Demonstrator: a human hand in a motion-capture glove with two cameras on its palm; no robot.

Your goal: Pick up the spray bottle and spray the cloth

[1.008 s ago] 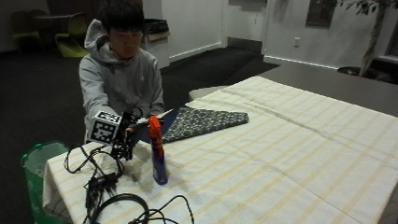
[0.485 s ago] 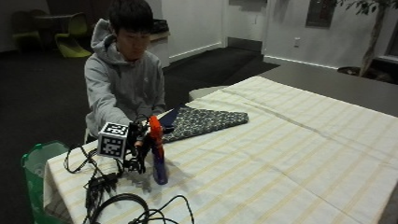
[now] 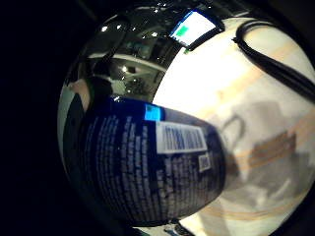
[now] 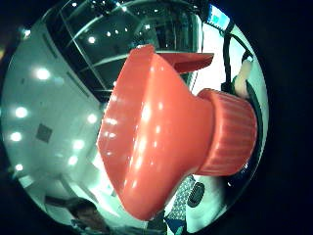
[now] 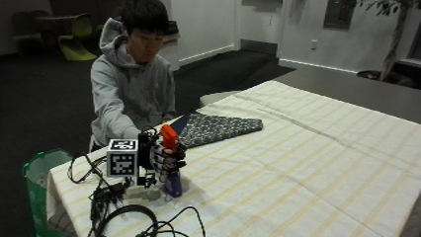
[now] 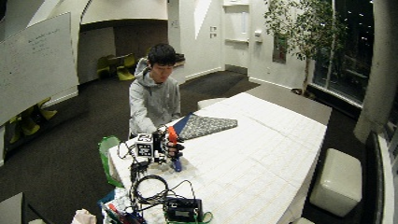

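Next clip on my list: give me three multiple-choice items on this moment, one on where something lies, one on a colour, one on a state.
1. Where does the patterned cloth lie?
A. On the table, beyond the bottle, near the person
B. Draped over the bottle
C. On the floor

2. What colour is the spray head of the spray bottle?
A. White
B. Orange-red
C. Green

3. What is the gloved right hand doing?
A. Lying flat on the cloth
B. Hanging off the table
C. Gripping the bottle

Answers: 1 A, the outside view shows the cloth flat on the striped tablecloth, apart from the bottle. 2 B, the head shows orange-red in the thumb side palm view. 3 C, fingers curl round the upright bottle below its head.
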